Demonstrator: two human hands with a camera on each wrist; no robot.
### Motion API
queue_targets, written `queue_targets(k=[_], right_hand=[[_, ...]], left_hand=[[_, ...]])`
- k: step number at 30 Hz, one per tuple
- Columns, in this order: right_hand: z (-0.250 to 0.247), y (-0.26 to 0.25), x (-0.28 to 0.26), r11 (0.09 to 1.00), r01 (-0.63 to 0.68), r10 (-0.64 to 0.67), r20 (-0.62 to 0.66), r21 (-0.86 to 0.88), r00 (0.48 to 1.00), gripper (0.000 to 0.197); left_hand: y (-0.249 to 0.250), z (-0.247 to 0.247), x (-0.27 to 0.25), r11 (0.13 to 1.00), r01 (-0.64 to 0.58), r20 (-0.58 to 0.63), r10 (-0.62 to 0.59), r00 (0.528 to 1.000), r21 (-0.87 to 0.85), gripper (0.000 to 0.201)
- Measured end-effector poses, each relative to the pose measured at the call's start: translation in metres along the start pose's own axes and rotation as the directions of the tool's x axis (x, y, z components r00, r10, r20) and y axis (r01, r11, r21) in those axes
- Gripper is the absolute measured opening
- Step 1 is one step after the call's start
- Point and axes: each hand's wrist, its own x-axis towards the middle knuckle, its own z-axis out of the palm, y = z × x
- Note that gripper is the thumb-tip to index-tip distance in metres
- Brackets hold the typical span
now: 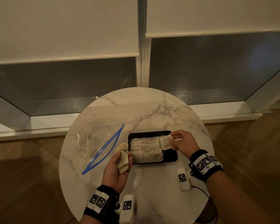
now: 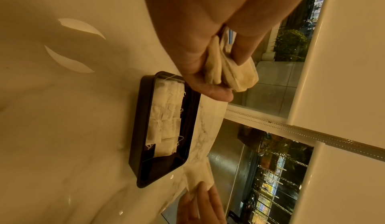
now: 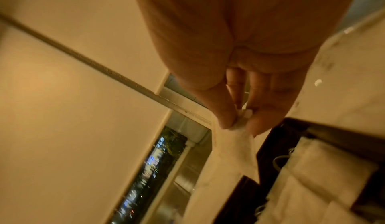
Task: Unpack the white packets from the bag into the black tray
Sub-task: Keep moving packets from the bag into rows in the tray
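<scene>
A black tray (image 1: 171, 157) sits on the round marble table, several white packets (image 1: 145, 149) laid in rows inside it (image 2: 166, 115). My right hand (image 1: 181, 141) pinches one white packet (image 1: 165, 142) by its edge over the tray's right end; in the right wrist view thumb and fingers (image 3: 258, 122) hold that packet (image 3: 237, 147). My left hand (image 1: 118, 167), just left of the tray, grips a small bunch of packets (image 1: 122, 159), seen close in the left wrist view (image 2: 229, 73). The clear bag (image 1: 94, 141) with a blue zip strip lies open and flat to the left.
The table edge (image 1: 61, 159) curves close to the bag on the left. Behind the table are window panes and lowered blinds (image 1: 63, 29). Wooden floor (image 1: 23, 183) surrounds the table. Bare marble (image 1: 144, 110) lies beyond the tray.
</scene>
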Motion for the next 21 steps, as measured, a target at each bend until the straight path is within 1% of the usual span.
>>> queue_targets(k=[2,4,8,11,15,18,21], right_hand=[[-0.005,0.007,0.021,0.984,0.013,-0.015,-0.014,-0.178,1.0,0.006],[-0.007,0.011,0.038,0.947,0.018,-0.02,-0.004,-0.321,1.0,0.004],[-0.004,0.009,0.063,0.809,0.057,-0.021,0.067,-0.584,0.998,0.013],[0.004,0.007,0.074,0.726,0.081,0.034,0.153,-0.683,0.988,0.013],[0.018,0.002,0.087,0.566,0.146,0.162,0.282,-0.811,0.946,0.023],[0.029,-0.001,0.096,0.481,0.208,0.213,0.344,-0.851,0.914,0.023],[0.038,-0.002,0.101,0.417,0.244,0.235,0.363,-0.875,0.901,0.019]], left_hand=[[0.003,-0.002,0.002,1.0,-0.011,-0.002,0.011,1.0,0.004,0.038],[0.005,-0.004,0.002,1.0,-0.014,-0.002,0.014,1.0,0.008,0.037],[0.008,-0.006,0.004,0.999,-0.021,-0.002,0.021,1.0,0.025,0.036],[0.011,-0.007,0.005,0.999,-0.024,-0.009,0.024,1.0,0.032,0.037],[0.015,-0.009,0.007,0.999,-0.03,-0.009,0.031,0.999,0.041,0.038],[0.016,-0.01,0.008,0.999,-0.03,-0.008,0.031,1.0,0.043,0.038],[0.017,-0.012,0.009,0.999,-0.029,-0.007,0.029,1.0,0.043,0.039]])
